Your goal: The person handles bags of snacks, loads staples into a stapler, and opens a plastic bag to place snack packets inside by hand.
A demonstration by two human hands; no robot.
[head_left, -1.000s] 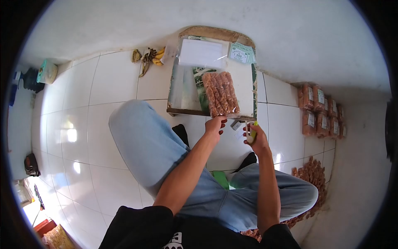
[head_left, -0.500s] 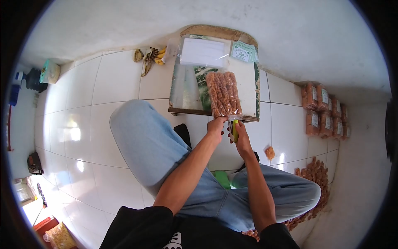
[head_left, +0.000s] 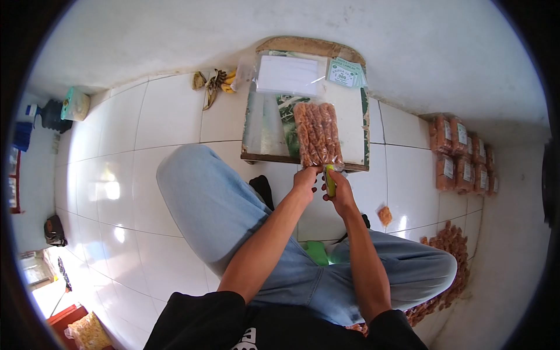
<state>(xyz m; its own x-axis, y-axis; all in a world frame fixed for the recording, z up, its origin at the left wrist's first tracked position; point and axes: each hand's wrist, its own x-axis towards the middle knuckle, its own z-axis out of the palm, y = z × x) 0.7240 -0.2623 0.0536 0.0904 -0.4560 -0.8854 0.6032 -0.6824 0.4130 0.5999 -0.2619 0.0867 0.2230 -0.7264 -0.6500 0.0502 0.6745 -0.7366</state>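
A clear plastic bag of reddish-brown snacks (head_left: 318,134), packed in several long rows, lies on the low table with its near end at the table's front edge. My left hand (head_left: 306,178) is closed on that near end, fingers curled under it. Beside it, my right hand (head_left: 339,191) grips a lime-green stapler (head_left: 331,181), its top against the bag's near edge. Whether its jaws are closed on the plastic is too small to tell.
On the low table (head_left: 344,125) lie a pack of white sheets (head_left: 287,74) and green printed labels (head_left: 345,74). Bananas (head_left: 228,80) sit left of it. Filled snack bags (head_left: 461,153) stand by the right wall, near a heap of loose snacks (head_left: 449,248) and one stray piece (head_left: 385,216).
The stapler has moved up against the bag's near end and stands more upright in my right hand. My left hand keeps its hold. The whole view has shifted slightly.
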